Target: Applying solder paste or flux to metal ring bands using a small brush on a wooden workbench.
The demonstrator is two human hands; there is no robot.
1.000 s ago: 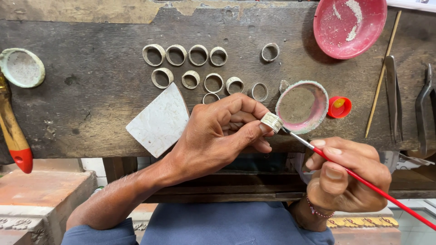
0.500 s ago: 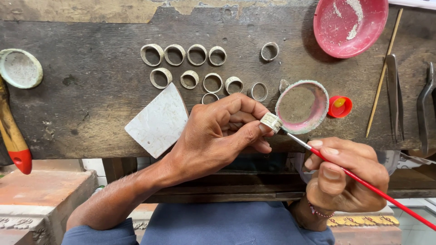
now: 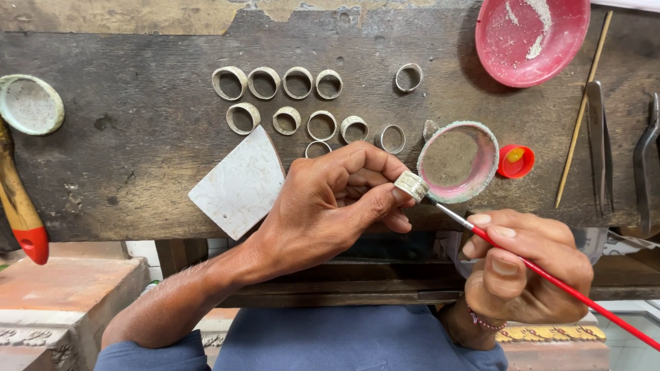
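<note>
Dark, scarred wood makes up the workbench (image 3: 137,137) in front of me, its top edge flaking to bare pale patches. My left hand (image 3: 330,206) is curled over the near edge of the bench, thumb and forefinger pressed together on a silver ring (image 3: 410,185), which sits at my fingertips, just off the bench edge and close below the pink-rimmed dish (image 3: 458,161). My right hand (image 3: 526,271) is lower and to the right, below the bench, fingers closed in a pinch on a red-handled brush (image 3: 550,278); its fine tip reaches up and left to touch the ring, while the handle runs off toward the lower right corner. Beyond my left knuckles lie two rows of unfinished rings (image 3: 292,103), with one more ring (image 3: 408,77) lying apart to the right. A pale stone tile (image 3: 237,185) lies just beside my left wrist. Further right sit a small red cap (image 3: 515,161), a big red bowl (image 3: 533,38) with white residue, a thin wooden stick (image 3: 583,110), tweezers (image 3: 597,137) and pliers (image 3: 646,158). On the far left are a pale green dish (image 3: 29,104) and a wooden handle with a red end (image 3: 20,206).
</note>
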